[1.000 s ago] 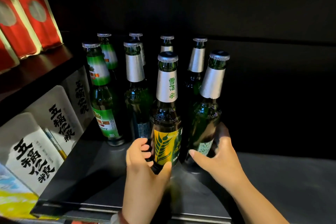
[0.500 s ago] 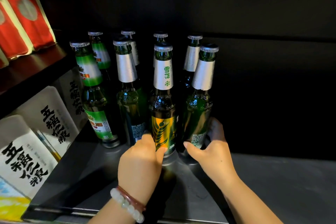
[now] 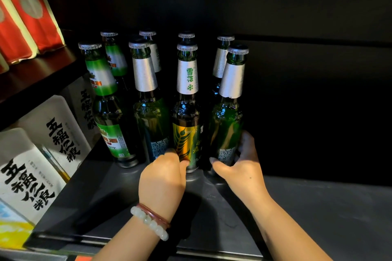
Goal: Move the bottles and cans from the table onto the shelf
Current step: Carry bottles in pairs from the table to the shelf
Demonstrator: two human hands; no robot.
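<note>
Several green glass beer bottles stand upright in two rows on the dark shelf (image 3: 318,207). In the front row, the bottle with the yellow wheat label (image 3: 187,125) stands third from the left. My left hand (image 3: 162,182) presses against its base with fingers curled around the left side. The rightmost front bottle (image 3: 228,121) has a silver neck foil. My right hand (image 3: 244,167) wraps its lower body, thumb in front and fingers behind. Two more front bottles stand to the left: a silver-necked bottle (image 3: 148,116) and a green-and-white labelled bottle (image 3: 108,116).
White packages with black characters (image 3: 57,135) lean at the left of the shelf. Red boxes (image 3: 25,10) stand on a higher shelf at upper left. The dark shelf surface stretches bare to the right. The back wall is black.
Both hands have pushed the two front bottles back and upright into line with the front row. My left hand turned from palm-side grip to knuckles up at the bottle's base.
</note>
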